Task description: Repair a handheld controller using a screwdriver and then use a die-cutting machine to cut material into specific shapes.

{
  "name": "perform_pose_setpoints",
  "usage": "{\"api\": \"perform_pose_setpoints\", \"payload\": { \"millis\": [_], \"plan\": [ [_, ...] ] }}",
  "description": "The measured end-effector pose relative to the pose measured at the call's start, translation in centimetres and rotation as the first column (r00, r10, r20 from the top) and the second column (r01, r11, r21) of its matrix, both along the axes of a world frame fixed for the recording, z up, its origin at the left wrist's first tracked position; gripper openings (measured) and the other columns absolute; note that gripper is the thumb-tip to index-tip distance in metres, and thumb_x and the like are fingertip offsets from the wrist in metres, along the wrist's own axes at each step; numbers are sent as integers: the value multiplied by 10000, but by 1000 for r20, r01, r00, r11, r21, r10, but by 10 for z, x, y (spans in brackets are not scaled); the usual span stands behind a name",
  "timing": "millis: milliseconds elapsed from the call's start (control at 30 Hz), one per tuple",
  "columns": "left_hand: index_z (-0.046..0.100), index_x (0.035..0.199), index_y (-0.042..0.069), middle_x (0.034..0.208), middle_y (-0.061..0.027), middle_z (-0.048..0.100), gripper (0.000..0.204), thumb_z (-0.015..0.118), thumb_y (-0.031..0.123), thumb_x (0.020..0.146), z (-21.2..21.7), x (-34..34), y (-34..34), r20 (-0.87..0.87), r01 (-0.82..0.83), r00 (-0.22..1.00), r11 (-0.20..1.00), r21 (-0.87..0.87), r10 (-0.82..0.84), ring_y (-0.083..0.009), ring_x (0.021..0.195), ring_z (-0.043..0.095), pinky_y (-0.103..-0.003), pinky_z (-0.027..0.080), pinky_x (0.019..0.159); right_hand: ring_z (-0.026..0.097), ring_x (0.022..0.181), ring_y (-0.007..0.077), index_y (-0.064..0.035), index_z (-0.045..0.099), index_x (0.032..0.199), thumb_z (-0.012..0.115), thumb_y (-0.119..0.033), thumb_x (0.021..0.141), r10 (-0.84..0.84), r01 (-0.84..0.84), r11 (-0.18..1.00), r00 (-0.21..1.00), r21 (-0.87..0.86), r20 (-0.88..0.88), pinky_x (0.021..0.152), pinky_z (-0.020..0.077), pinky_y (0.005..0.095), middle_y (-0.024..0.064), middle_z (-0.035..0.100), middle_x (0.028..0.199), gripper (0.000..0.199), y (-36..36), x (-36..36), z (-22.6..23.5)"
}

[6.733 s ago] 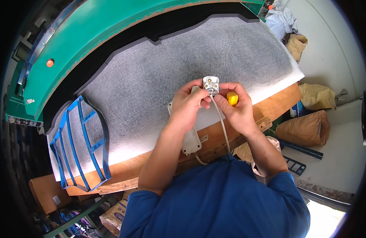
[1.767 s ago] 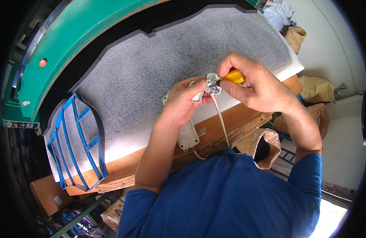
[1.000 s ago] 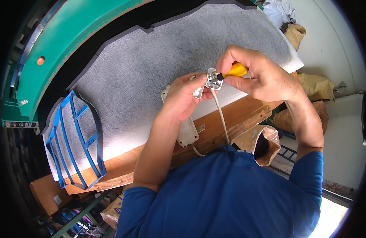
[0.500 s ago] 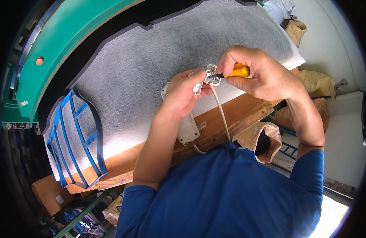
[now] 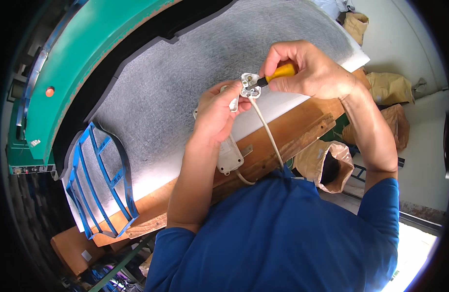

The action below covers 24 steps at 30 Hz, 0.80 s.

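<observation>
My left hand [image 5: 215, 111] pinches an opened white plug [image 5: 244, 81], whose inner metal parts face up. A loose white plug cover [image 5: 233, 103] is also held by that hand, beside the plug. From the plug a white cable [image 5: 266, 126] runs down toward my shirt. My right hand [image 5: 317, 73] is closed around the yellow handle of a screwdriver [image 5: 284, 71]; its dark shaft reaches the plug's inside, though the very tip is hard to make out. Beneath my left forearm lies a white extension socket [image 5: 229, 156], partly hidden, with a cable at its near end.
A grey-surfaced board [image 5: 161, 82] covers the wooden bench [image 5: 288, 129]. On its left stands a blue slatted frame [image 5: 100, 180]. A green machine [image 5: 78, 63] with an orange button curves along the far left. Open paper bags [image 5: 307, 163] sit by the bench's right side.
Both hands, with the plug and screwdriver, have shifted slightly left in the view. The screwdriver stays against the plug's inside, with its handle tilted a little differently. The whole view has shifted slightly.
</observation>
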<state>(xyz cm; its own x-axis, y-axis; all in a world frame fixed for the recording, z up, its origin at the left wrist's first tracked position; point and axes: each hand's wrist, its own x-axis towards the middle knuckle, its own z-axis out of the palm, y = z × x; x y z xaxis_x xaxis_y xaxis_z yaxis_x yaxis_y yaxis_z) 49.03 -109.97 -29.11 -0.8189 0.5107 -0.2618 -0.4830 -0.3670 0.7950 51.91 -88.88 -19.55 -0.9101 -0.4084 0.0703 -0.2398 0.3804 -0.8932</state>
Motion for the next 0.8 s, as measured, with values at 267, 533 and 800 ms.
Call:
{"api": "perform_pose_setpoints", "payload": {
  "millis": [267, 533, 800],
  "plan": [
    [605, 1111, -48, 979, -126, 678, 257, 585, 169, 975, 0, 3, -2, -52, -9, 999, 998, 57, 12, -184, 837, 651, -296, 526, 731, 564, 734, 93, 1, 610, 914, 693, -1, 829, -107, 108, 994, 990, 3, -87, 631, 472, 266, 32, 621, 813, 118, -12, 23, 1],
    [605, 1109, -46, 966, -123, 677, 255, 606, 164, 965, 7, 6, 2, -24, -47, 998, 996, 69, 49, -177, 816, 648, -295, 528, 719, 663, 785, 338, 21, 588, 907, 663, 3, 797, -167, 273, 936, 899, 220, -406, 691, 521, 394, 188, 636, 846, 134, -35, 46, 9],
    [595, 1135, -52, 994, -128, 672, 271, 606, 157, 962, 7, 4, 1, -56, -31, 998, 999, 40, 33, -191, 858, 650, -309, 536, 751, 639, 755, 214, 16, 615, 906, 674, 13, 797, -139, 155, 981, 981, 115, -138, 687, 502, 335, 124, 649, 825, 124, -14, 29, 8]
  ]
}}
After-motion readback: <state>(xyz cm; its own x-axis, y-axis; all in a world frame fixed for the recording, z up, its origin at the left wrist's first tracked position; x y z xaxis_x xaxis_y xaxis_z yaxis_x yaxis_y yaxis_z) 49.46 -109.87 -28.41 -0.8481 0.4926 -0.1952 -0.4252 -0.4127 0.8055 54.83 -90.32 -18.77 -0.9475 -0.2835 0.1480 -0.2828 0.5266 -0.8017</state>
